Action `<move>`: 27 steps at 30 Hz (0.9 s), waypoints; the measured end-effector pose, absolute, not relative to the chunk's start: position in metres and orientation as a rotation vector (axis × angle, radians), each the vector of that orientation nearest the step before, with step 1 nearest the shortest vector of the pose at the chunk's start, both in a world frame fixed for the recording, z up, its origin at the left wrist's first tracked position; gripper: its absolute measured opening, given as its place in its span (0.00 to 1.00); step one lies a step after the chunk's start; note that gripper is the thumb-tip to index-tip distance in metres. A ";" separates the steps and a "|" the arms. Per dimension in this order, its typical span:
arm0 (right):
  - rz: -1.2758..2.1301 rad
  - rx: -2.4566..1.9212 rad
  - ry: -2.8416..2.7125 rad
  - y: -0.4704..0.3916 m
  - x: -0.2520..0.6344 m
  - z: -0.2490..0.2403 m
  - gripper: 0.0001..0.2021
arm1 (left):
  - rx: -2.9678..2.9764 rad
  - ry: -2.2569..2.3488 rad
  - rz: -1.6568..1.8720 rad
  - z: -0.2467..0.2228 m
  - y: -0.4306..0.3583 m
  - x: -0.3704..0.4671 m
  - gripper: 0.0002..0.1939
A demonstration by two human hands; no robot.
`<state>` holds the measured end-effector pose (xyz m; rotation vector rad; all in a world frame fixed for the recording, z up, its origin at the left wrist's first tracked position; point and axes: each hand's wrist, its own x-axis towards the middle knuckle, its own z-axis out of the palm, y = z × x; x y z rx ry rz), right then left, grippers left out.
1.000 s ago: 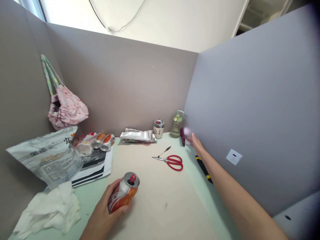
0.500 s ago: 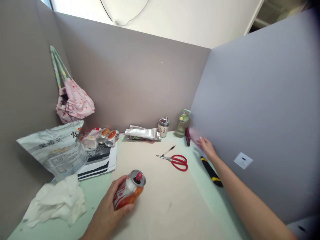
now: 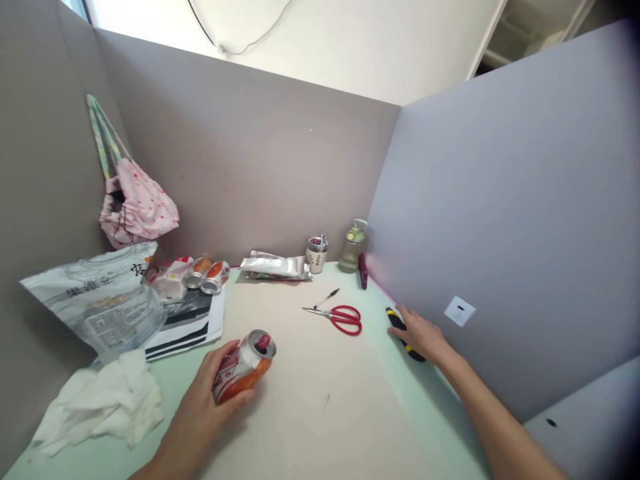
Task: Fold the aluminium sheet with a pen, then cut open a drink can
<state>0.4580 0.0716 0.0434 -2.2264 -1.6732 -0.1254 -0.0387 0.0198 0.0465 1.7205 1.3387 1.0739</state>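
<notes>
My left hand [image 3: 207,400] is wrapped round an orange and white drink can [image 3: 245,367], its red-tabbed top facing up and tilted. At the right, my right hand [image 3: 417,332] lies over a black and yellow tool handle [image 3: 414,353], with the thumb on one side and the fingers on the other. Red-handled scissors [image 3: 345,320] lie between the hands, and a pen [image 3: 327,298] is just behind them.
Along the back stand a green bottle [image 3: 353,250], a pen cup [image 3: 317,257] and silver packets [image 3: 275,267]. Two cans [image 3: 215,277], a large bag [image 3: 110,307] and white tissue [image 3: 105,400] are at the left. A pink bag [image 3: 140,203] hangs above.
My right hand has come down and nearer, from beside the wall onto the black and yellow handle. The can is still in my left hand. The whole view has shifted slightly.
</notes>
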 end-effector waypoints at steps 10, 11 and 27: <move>0.367 -2.082 -1.534 0.056 0.430 0.072 0.17 | 2.152 1.423 0.549 0.078 0.016 -0.038 0.20; 0.426 -2.010 -1.543 0.050 0.419 0.077 0.19 | 2.177 1.419 0.510 0.081 0.016 -0.037 0.19; 0.546 -1.573 -2.290 -0.044 0.212 0.092 0.26 | 2.152 1.490 0.228 0.112 0.018 -0.021 0.31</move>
